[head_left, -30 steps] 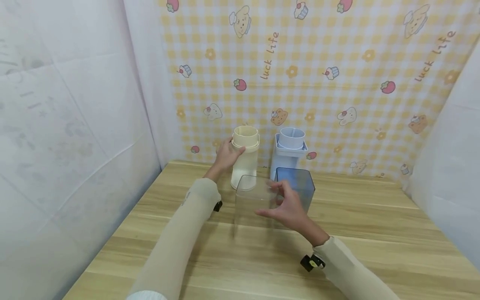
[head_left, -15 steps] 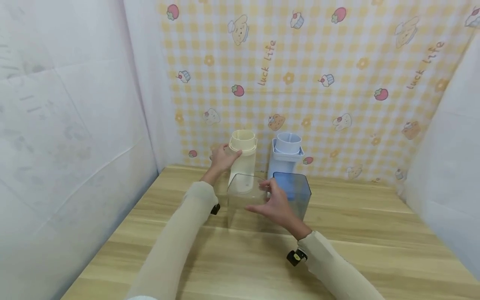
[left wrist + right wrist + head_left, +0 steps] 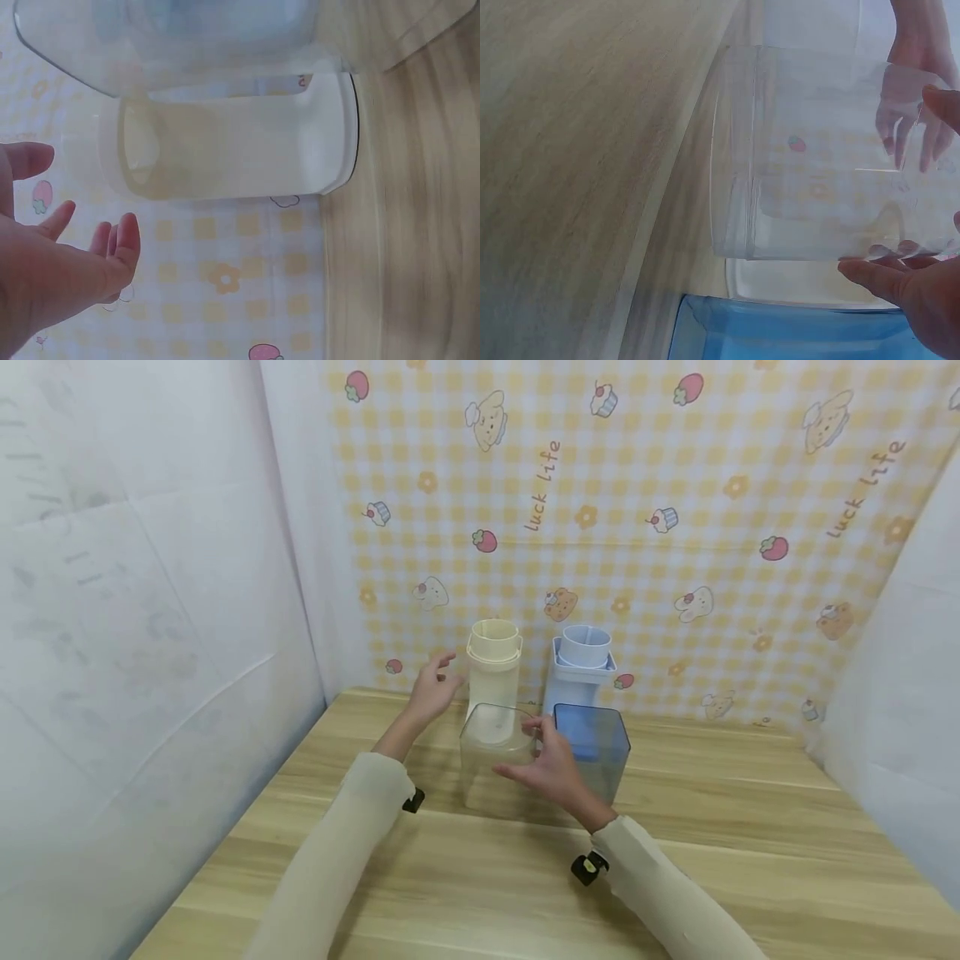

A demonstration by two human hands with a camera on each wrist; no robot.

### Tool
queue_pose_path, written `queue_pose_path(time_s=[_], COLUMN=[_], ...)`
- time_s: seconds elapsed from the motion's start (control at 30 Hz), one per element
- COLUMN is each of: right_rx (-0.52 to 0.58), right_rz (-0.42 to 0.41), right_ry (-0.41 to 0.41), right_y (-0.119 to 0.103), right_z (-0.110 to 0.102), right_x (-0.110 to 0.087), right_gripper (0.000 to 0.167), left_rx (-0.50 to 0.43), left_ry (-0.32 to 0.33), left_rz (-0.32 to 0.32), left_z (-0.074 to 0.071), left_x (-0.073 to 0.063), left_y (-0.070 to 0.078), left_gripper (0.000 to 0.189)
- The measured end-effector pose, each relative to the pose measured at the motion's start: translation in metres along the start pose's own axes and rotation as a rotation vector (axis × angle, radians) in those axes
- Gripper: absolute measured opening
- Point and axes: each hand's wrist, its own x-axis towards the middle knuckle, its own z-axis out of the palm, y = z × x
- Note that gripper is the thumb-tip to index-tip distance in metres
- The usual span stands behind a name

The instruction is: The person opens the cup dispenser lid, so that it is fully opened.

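Observation:
My right hand (image 3: 555, 768) pinches the rim of a clear, smoke-tinted plastic container (image 3: 483, 777), thumb on one side of the wall and fingers on the other. Behind it stands a cream plastic stand (image 3: 495, 681) with a round cup-like top, its base seen through the container's wall. My left hand (image 3: 433, 691) is just left of that stand, apart from it, fingers loosely bent and holding nothing. In the left wrist view, a gap shows between the left hand (image 3: 75, 262) and the cream stand (image 3: 225, 146). The right wrist view shows the left hand through the clear container (image 3: 817, 157).
A light-blue stand (image 3: 572, 692) of similar shape stands right of the cream one. In front of it is a blue-looking see-through box (image 3: 611, 760), close beside my right hand. The wooden table (image 3: 465, 893) ends at a patterned cloth backdrop (image 3: 600, 560), with white cloth at both sides.
My left hand has let go of the cream stand and drawn off to its left. My right hand has moved the clear container slightly left and back, closer in front of the cream stand.

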Motion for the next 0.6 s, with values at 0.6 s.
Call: queue_pose_path(time_s=[0.6], right_rx=[0.183], right_rz=[0.133], right_ry=[0.065], right_y=[0.007], right_z=[0.02], right_x=[0.01], right_gripper=[0.1], left_rx=[-0.071], left_ry=[-0.006], left_rz=[0.148], left_z=[-0.005], left_x=[-0.033], left_y=[0.002], left_gripper=[0.045])
